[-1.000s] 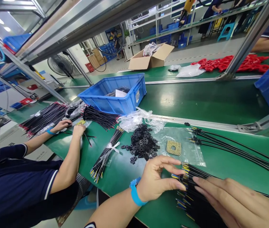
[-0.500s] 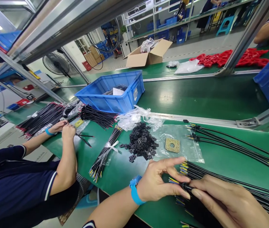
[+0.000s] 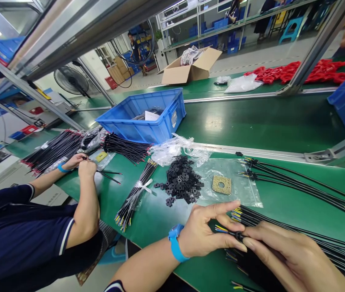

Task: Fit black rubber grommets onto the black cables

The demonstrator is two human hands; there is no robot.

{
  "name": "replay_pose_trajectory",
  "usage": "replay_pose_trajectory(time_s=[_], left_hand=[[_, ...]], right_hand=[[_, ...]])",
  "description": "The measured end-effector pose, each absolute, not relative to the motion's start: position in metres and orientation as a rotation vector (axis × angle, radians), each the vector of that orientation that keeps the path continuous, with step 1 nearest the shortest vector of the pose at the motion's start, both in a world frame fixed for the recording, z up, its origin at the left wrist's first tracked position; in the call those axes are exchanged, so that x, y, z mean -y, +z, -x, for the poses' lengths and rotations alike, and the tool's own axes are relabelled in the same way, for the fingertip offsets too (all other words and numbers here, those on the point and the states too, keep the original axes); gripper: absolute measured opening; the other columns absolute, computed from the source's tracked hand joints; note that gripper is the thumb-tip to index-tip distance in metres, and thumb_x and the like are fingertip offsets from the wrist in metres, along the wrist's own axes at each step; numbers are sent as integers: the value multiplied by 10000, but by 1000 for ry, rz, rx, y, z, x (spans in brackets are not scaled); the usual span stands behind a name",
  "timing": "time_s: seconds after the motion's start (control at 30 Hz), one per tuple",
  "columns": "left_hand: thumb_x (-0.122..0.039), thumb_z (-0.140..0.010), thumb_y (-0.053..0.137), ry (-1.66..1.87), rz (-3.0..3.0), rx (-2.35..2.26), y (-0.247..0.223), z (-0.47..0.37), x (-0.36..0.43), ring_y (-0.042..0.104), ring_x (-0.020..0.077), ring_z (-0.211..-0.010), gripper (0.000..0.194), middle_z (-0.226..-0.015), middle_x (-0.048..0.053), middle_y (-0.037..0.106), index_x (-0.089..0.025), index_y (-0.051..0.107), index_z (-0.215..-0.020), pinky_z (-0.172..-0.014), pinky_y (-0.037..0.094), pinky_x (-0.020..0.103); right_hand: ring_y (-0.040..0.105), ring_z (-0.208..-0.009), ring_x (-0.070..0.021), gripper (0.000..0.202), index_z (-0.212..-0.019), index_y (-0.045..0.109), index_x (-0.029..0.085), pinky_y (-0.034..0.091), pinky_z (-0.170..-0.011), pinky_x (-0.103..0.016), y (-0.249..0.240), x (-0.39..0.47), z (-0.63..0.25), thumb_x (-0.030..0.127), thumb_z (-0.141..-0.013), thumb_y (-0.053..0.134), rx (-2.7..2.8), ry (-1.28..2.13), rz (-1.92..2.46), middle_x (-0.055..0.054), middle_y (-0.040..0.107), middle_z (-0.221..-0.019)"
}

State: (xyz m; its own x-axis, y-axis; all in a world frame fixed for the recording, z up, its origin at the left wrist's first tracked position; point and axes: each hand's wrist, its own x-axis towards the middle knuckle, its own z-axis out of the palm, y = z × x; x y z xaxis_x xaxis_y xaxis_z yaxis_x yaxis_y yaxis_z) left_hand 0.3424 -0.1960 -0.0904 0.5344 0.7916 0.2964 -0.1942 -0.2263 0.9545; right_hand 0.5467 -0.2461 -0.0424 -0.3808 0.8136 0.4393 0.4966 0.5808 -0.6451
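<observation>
My left hand [image 3: 210, 231], with a blue band at the wrist, pinches a small black fitting [image 3: 238, 236] on a cable between thumb and fingers. Yellow, blue and red wire ends [image 3: 221, 229] stick out to the left of it. My right hand [image 3: 297, 255] grips the same black cable just behind the fitting, fingertips touching those of the left. Beneath and behind both hands lies a bundle of black cables [image 3: 321, 239]. A pile of small black parts [image 3: 182, 180] sits beyond my left hand, beside a speckled square pad [image 3: 221, 185] on a clear bag [image 3: 245, 190].
Several finished-looking cables [image 3: 306, 178] lie at the right. A tied cable bundle [image 3: 136, 194], crumpled plastic [image 3: 172, 150] and a blue crate [image 3: 142, 129] are farther left. At the left, a person's hands [image 3: 84, 164] work on cables. A metal rail [image 3: 251, 153] crosses behind.
The coloured wire ends and fitting have shifted slightly in my fingers. Both hands keep nearly the same grip. A person in the far background has become more visible.
</observation>
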Motion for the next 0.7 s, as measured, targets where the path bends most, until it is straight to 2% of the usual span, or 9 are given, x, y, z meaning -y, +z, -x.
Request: replay_pose_trajectory(time_s=[0.3, 0.5, 0.7], left_hand=[[-520, -814, 861, 924, -1590, -613, -93, -341, 198, 817, 256, -941, 714, -959, 78, 842, -260, 653, -1445, -936, 656, 347], [-415, -813, 890, 980, -1585, -569, -93, -343, 197, 816, 244, -943, 693, -968, 69, 842, -281, 649, -1449, -955, 644, 340], [-406, -686, 983, 1017, -1436, -593, -90, -340, 188, 788, 269, -1047, 937, -1126, 95, 819, -271, 561, -1511, -990, 632, 399]], right_hand=[[629, -559, -71, 296, -881, 641, 254, 480, -534, -151, -45, 247, -547, 299, -1114, 463, 2034, 621, 1062, 61, 649, -695], [613, -537, -65, 306, -886, 641, 241, 465, -513, -145, -43, 244, -547, 317, -1121, 460, 2050, 540, 1066, 56, 627, -667], [699, -639, -75, 233, -1062, 632, 220, 529, -611, -147, -34, 241, -555, 311, -1135, 429, 2117, 202, 1100, 17, 720, -796]])
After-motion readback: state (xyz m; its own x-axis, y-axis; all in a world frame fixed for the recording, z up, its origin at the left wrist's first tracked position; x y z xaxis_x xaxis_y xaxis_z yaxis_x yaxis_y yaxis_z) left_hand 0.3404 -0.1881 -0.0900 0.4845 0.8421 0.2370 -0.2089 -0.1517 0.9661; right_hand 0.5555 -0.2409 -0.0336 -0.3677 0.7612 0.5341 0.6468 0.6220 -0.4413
